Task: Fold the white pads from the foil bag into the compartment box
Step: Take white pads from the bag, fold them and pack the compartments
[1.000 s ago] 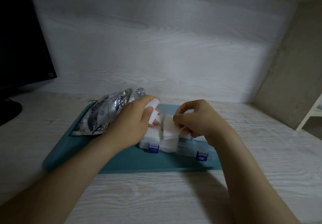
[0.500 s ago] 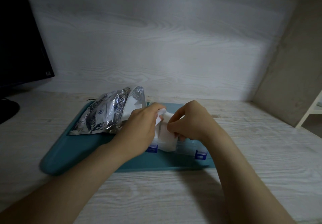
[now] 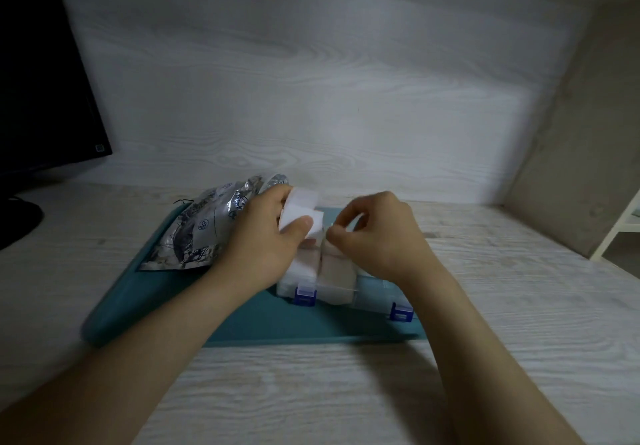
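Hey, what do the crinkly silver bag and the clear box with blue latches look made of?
The crinkly silver bag: likely metallised foil film, glossy; it creases sharply and glints. The clear box with blue latches: probably hard transparent plastic, smooth; the teal mat shows through.

White pad; silver printed foil bag; teal mat; clasps seemingly blue.
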The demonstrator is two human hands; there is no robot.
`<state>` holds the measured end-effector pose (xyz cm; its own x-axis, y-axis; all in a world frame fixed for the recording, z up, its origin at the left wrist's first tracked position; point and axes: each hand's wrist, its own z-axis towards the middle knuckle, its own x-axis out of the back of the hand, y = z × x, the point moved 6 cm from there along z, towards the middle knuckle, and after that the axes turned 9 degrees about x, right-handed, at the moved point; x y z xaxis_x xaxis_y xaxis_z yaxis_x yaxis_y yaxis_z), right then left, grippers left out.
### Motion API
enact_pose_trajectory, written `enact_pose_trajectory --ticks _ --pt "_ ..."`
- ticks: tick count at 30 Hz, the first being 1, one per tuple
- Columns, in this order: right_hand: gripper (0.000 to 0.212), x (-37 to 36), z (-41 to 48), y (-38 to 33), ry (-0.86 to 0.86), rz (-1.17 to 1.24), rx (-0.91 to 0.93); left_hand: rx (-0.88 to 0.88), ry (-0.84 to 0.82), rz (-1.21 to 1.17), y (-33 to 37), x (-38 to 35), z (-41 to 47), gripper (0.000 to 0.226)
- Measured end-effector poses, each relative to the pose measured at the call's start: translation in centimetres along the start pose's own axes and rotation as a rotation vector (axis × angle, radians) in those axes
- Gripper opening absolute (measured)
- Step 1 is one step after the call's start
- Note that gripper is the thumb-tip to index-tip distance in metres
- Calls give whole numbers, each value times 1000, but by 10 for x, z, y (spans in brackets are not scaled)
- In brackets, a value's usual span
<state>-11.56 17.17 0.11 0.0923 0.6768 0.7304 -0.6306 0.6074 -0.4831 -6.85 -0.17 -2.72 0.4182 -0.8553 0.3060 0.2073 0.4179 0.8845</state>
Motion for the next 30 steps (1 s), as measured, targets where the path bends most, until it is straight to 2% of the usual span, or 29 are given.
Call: enact_pose_trajectory --ticks 2,4,10,17,24,30 --pt "10 5 2 -4 101 109 61 50 -31 -158 3 1 -2 28" --pt "16 2 3 -9 88 165 125 63 -62 -203 4 0 -2 28" --pt "21 -7 2 -12 128 130 212 148 -128 -391 3 -6 -1 29" --pt "32 -14 -1 -25 135 46 422 374 -110 -651 -11 -5 5 42" --pt "62 -27 -1 -26 33 -26 485 453 -227 -709 -3 -11 0 57" --pt "56 -24 -1 -26 64 -46 485 452 -248 -662 -5 -12 -1 50"
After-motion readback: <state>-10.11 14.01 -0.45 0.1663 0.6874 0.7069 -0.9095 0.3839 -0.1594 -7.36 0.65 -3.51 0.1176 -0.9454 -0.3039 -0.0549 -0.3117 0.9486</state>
